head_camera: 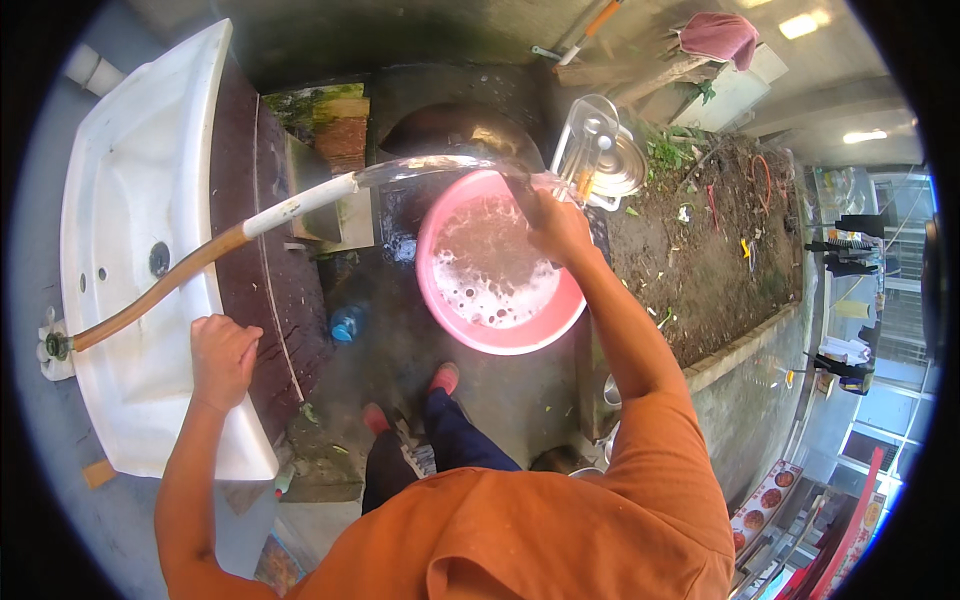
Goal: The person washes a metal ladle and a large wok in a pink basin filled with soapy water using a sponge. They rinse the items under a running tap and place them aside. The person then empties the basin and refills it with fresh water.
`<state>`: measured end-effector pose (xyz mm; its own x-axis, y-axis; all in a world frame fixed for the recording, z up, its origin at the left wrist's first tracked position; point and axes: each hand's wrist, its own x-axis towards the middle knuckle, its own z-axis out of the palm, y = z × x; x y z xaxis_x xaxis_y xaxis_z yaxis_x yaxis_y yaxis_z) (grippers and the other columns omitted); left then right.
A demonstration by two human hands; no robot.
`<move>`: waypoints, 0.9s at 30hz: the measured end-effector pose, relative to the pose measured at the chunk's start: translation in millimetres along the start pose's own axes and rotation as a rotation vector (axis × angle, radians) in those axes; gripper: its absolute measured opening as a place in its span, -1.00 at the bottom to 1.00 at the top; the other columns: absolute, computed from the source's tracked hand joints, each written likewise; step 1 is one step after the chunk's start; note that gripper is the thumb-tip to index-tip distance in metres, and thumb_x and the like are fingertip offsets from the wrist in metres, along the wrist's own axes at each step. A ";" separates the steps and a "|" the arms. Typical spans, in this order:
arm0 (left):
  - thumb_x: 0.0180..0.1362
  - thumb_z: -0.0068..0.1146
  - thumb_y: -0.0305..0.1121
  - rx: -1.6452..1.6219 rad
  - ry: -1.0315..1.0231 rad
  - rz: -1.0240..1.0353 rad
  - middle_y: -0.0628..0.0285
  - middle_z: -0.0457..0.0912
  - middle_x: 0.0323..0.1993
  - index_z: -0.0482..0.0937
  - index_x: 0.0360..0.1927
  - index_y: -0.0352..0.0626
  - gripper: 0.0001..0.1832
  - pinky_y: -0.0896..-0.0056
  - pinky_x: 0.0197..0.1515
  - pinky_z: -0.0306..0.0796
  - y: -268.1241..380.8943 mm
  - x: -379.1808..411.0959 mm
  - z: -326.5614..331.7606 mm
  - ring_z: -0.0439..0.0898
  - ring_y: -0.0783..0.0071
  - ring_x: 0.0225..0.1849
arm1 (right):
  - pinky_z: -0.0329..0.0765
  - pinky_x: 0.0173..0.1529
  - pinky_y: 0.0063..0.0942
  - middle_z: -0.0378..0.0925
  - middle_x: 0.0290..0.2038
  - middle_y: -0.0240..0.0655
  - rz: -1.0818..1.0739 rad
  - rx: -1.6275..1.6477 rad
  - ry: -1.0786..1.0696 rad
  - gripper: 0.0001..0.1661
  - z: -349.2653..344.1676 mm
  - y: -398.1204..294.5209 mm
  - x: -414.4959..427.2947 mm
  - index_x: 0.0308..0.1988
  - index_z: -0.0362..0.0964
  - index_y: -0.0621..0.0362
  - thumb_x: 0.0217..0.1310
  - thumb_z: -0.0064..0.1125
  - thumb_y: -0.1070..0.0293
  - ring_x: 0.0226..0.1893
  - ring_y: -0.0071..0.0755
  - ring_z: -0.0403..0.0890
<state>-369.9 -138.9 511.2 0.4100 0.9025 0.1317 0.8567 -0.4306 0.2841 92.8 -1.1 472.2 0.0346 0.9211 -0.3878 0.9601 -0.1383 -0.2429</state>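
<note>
My right hand [561,229] grips a dark flat tool [521,196], perhaps a cleaver, over the far right rim of a pink plastic basin [491,341]. Cloudy brown water [487,236] with white foam lies in the basin. From a tap [56,345], a tan hose [161,289] with a white end pipe [300,204] reaches over a white ceramic sink [146,195]. A clear water stream [424,166] arcs from the pipe to the tool. My left hand [223,360] is curled at the sink's front edge, with no object visible in it.
Beyond the basin sits a dark wok [465,131]. Steel bowls [619,165] and a white rack stand at its right. A blue-capped bottle [346,326] lies on the wet floor. A soil bed [705,240] with a concrete curb [739,349] runs along the right.
</note>
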 end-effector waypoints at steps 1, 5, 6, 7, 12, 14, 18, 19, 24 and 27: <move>-0.11 0.20 -0.49 0.001 0.001 0.001 0.31 0.49 -0.51 0.60 -0.39 -0.10 -0.85 0.17 -0.11 0.20 0.0 -0.9 -0.3 0.44 0.26 -0.29 | 0.47 -0.14 -0.07 0.57 -0.33 0.02 0.021 0.026 -0.019 -0.62 -3.3 -9.1 -0.6 -0.16 0.35 0.12 -0.11 0.08 0.52 -0.22 0.13 0.58; -0.10 0.19 -0.49 -0.003 -0.001 0.012 0.30 0.49 -0.51 0.60 -0.38 -0.12 -0.85 0.17 -0.11 0.20 -5.0 -2.0 0.5 0.44 0.27 -0.29 | 0.52 -0.18 -0.12 0.58 -0.32 0.02 -0.040 -0.036 0.009 -0.47 3.7 -6.6 4.9 -0.02 0.35 0.10 -0.13 0.14 0.43 -0.26 0.10 0.61; -0.10 0.19 -0.49 -0.002 0.000 0.007 0.30 0.49 -0.51 0.59 -0.38 -0.13 -0.85 0.17 -0.11 0.20 -5.2 -2.8 0.6 0.44 0.27 -0.29 | 0.53 -0.18 -0.14 0.58 -0.32 0.01 -0.036 0.006 0.014 -0.43 2.1 -7.9 0.2 0.00 0.36 0.10 -0.15 0.17 0.43 -0.27 0.10 0.61; -0.10 0.19 -0.49 0.000 0.001 0.004 0.29 0.49 -0.51 0.59 -0.38 -0.13 -0.85 0.17 -0.11 0.20 -5.2 -3.5 0.5 0.44 0.27 -0.29 | 0.53 -0.17 -0.15 0.59 -0.33 0.01 -0.031 0.047 0.020 -0.39 0.4 -8.2 -5.4 0.02 0.37 0.11 -0.17 0.20 0.43 -0.28 0.09 0.62; -0.13 0.20 -0.49 -0.013 0.009 -0.004 0.30 0.49 -0.51 0.60 -0.38 -0.12 -0.83 0.17 -0.10 0.20 -5.1 -3.0 -1.0 0.45 0.27 -0.28 | 0.52 -0.16 -0.31 0.60 -0.34 -0.03 0.052 0.372 0.005 -0.39 -8.0 4.7 -39.8 -0.03 0.45 0.17 -0.24 0.30 0.45 -0.28 -0.07 0.64; -0.14 0.20 -0.49 -0.015 0.007 -0.008 0.30 0.49 -0.51 0.60 -0.38 -0.12 -0.83 0.17 -0.09 0.21 -5.2 -2.9 -0.4 0.45 0.27 -0.28 | 0.52 -0.18 -0.35 0.61 -0.35 -0.05 0.103 0.419 0.003 -0.32 -4.8 22.2 -56.9 0.03 0.45 0.17 -0.26 0.33 0.45 -0.31 -0.15 0.65; -0.15 0.21 -0.49 -0.015 0.004 -0.011 0.30 0.49 -0.51 0.60 -0.39 -0.12 -0.83 0.17 -0.08 0.21 -4.5 -1.6 -0.3 0.45 0.27 -0.29 | 0.53 -0.20 -0.38 0.62 -0.39 -0.09 0.195 0.450 0.038 -0.26 11.1 57.9 -99.1 0.06 0.44 0.17 -0.28 0.33 0.46 -0.35 -0.24 0.66; -0.15 0.21 -0.49 -0.015 0.006 -0.011 0.30 0.50 -0.51 0.60 -0.39 -0.12 -0.83 0.17 -0.08 0.21 -4.5 -1.8 -0.3 0.45 0.27 -0.29 | 0.53 -0.21 -0.39 0.62 -0.40 -0.10 0.214 0.460 0.053 -0.27 10.4 60.6 -110.6 0.06 0.44 0.18 -0.29 0.34 0.47 -0.36 -0.25 0.65; -0.15 0.21 -0.51 -0.011 0.002 -0.014 0.31 0.50 -0.51 0.60 -0.39 -0.11 -0.83 0.17 -0.08 0.21 -6.7 -3.4 1.4 0.45 0.26 -0.29 | 0.53 -0.21 -0.43 0.62 -0.35 -0.18 0.296 0.560 0.088 -0.33 14.9 83.2 -153.9 0.00 0.46 0.22 -0.28 0.32 0.53 -0.36 -0.36 0.63; -0.14 0.20 -0.51 -0.015 -0.001 -0.014 0.31 0.50 -0.52 0.60 -0.40 -0.11 -0.83 0.18 -0.08 0.21 -6.2 -3.3 2.4 0.44 0.26 -0.29 | 0.53 -0.25 -0.48 0.60 -0.34 -0.29 0.295 0.695 0.128 -0.41 18.2 89.5 -169.5 -0.06 0.46 0.33 -0.28 0.28 0.60 -0.38 -0.45 0.60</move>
<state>-375.8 -139.2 506.6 0.3981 0.9086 0.1265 0.8577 -0.4176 0.2999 167.8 -176.2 499.9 0.3347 0.8395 -0.4281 0.5121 -0.5433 -0.6653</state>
